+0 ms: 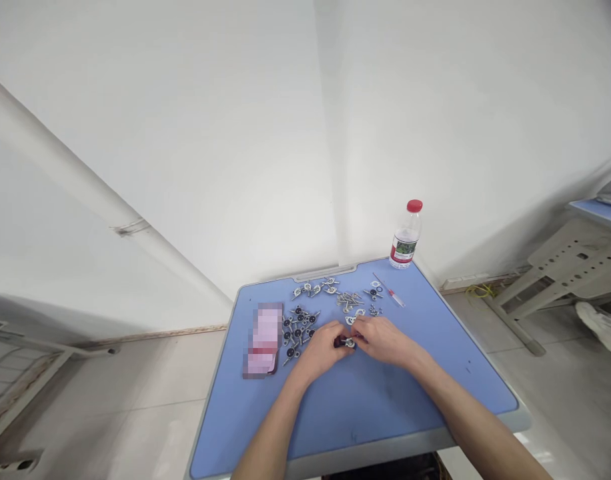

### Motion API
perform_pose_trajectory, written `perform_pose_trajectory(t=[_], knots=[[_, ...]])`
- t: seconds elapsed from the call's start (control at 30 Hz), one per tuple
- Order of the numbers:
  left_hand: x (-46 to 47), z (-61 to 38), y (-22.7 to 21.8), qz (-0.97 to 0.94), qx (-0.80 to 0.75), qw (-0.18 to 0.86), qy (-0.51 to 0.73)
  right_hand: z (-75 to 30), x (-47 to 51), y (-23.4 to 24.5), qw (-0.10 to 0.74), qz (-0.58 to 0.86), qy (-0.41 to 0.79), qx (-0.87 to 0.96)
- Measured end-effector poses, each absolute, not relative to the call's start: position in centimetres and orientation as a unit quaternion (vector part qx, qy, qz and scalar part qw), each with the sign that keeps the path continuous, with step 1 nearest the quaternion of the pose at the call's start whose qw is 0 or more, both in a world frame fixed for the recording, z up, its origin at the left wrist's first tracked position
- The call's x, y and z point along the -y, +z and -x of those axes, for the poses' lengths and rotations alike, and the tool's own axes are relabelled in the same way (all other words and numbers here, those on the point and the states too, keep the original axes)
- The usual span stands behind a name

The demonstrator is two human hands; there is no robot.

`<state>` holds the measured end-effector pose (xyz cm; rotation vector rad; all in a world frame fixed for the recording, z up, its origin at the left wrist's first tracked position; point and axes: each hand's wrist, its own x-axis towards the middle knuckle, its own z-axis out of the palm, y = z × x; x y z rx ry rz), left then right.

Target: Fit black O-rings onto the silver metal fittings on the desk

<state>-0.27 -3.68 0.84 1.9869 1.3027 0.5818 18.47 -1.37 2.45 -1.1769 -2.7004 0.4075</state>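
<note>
Over the middle of the blue desk, my left hand (pixel 321 350) and my right hand (pixel 383 339) meet, fingers closed around a small metal fitting (pixel 349 343). My fingers cover most of it, so its exact kind does not show. Just beyond my fingertips lie flat pale oval plates (pixel 355 316) and a few tiny metal pieces (pixel 375 311). Farther back is a pile of screws or pins (pixel 349 301). To the left of my left hand sits a group of black-centred metal fittings (pixel 298 332), with several pale metal fittings (pixel 315 289) behind them.
A screwdriver (pixel 391 294) with a clear and red handle lies at the back right, near another black-centred fitting (pixel 373 293). A red-capped bottle (pixel 405 243) stands at the far right corner. A blurred-out phone (pixel 265 337) rests on the desk's (pixel 375 407) left side, and a wall rises behind.
</note>
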Motion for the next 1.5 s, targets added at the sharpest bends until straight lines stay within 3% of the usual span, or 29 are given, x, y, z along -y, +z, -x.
perform_pose_trajectory(t=[0.23,0.43,0.63,0.9,1.07,1.2,1.3,1.37,1.5], knots=[[3.7,0.1,1.0,-0.76,-0.505,0.343,0.221,-18.5,1.6,2.6,0.093,0.377,0.121,0.914],[3.8,0.2,1.2,-0.761,-0.51,0.335,0.22,-20.7,-0.3,2.9,0.175,0.457,0.164,0.857],[3.9,0.1,1.3,-0.762,-0.507,0.339,0.218,-22.4,-2.3,2.0,0.111,0.557,0.122,0.814],[4.0,0.1,1.1,-0.759,-0.509,0.341,0.221,-22.0,-2.4,1.5,0.11,0.571,0.124,0.804],[4.0,0.2,1.0,-0.761,-0.506,0.34,0.22,-22.2,-2.1,2.3,0.24,0.564,0.199,0.765],[4.0,0.2,1.0,-0.766,-0.503,0.336,0.216,-21.9,-1.5,3.3,0.381,0.503,0.384,0.674],[3.9,0.2,1.0,-0.769,-0.501,0.333,0.215,-21.5,-1.2,3.8,0.429,0.444,0.503,0.605],[3.9,0.2,1.1,-0.769,-0.501,0.334,0.214,-21.5,-1.2,4.0,0.44,0.431,0.52,0.592],[3.9,0.2,1.1,-0.766,-0.5,0.342,0.215,-22.1,-1.4,4.4,0.452,0.48,0.443,0.607]])
